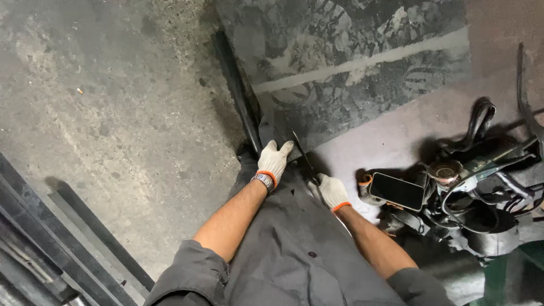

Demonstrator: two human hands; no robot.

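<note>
Head view, looking straight down at a grimy concrete floor [113, 130]. Left hand [273, 161], white work glove with orange cuff plus a wristwatch [262, 181], pressed flat with fingers spread on the near edge of a dark rubber sheet [340, 51], right by a black strip [238, 90] running far-to-near. Right hand [330, 191], same kind of glove, closed in a grip around a thin dark blade [304, 156], tip pointing far and touching the sheet between both hands. Off to the right: a phone [398, 191] lying on a heap of black straps and cables [487, 198]. Dark rails [51, 238] at near left.
</note>
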